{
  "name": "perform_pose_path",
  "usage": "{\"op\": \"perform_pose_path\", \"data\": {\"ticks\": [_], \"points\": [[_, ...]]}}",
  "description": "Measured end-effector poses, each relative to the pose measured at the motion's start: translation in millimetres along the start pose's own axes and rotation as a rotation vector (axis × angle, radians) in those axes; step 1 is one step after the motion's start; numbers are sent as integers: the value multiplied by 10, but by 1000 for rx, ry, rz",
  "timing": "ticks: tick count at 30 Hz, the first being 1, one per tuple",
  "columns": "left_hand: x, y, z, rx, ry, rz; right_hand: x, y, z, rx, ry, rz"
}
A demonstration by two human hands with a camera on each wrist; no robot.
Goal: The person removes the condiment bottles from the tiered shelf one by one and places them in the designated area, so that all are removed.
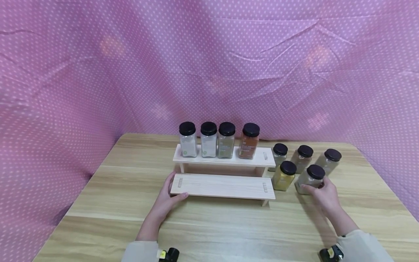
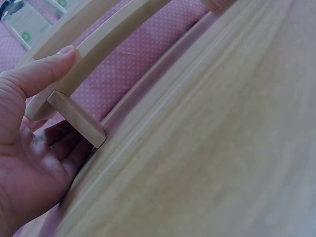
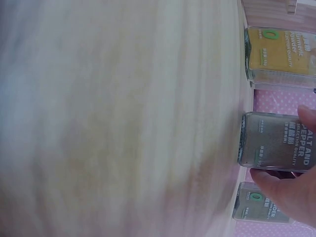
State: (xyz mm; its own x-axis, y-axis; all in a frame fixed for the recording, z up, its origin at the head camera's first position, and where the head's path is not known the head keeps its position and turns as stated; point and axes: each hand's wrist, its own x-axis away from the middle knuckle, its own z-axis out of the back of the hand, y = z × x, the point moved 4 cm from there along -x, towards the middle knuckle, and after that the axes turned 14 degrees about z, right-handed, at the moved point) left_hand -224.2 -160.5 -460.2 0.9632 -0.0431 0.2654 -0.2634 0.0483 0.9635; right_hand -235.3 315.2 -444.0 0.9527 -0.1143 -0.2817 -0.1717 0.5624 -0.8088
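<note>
My left hand [image 1: 163, 202] grips the left end of the rack's low front shelf [image 1: 222, 186], pale wood. In the left wrist view its thumb [image 2: 49, 71] lies along the board's edge, and its other fingers are partly hidden behind the short leg [image 2: 79, 118]. At the right, my right hand [image 1: 327, 198] holds a black-lidded salt and pepper jar [image 1: 306, 182] between thumb and fingers; the jar stands on or very near the table. Close to its left is a yellow turmeric powder jar [image 1: 283, 179], apart from the held jar.
Several black-lidded spice jars stand along the raised back shelf [image 1: 266, 156], a red-brown jar [image 1: 248, 145] rightmost. Behind the held jar are three more: a greenish jar [image 1: 279, 160], a brown jar [image 1: 300, 161] and a grey jar [image 1: 327, 163]. Pink dotted cloth [image 1: 209, 72] hangs behind the table [image 1: 229, 233].
</note>
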Motion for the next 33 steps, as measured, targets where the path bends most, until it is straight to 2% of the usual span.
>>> {"op": "perform_pose_path", "data": {"ticks": [3,9,13,15,22,28,33], "points": [[3,2,2,0,1,0,3,25,-8,6,-10,8],[9,4,1,0,4,-1,45,-190,4,-118,-27,-43],[11,2,0,1,4,-1,46,-219,5,-117,-16,-58],[12,2,0,1,5,-1,23,-164,6,-104,-11,-46],[14,7,2,0,9,-5,-109,224,40,-47,27,75],[5,6,9,-3,10,-11,-166,301,87,-52,52,132],[7,7,7,3,1,5,-192,196,189,-42,11,97]]}}
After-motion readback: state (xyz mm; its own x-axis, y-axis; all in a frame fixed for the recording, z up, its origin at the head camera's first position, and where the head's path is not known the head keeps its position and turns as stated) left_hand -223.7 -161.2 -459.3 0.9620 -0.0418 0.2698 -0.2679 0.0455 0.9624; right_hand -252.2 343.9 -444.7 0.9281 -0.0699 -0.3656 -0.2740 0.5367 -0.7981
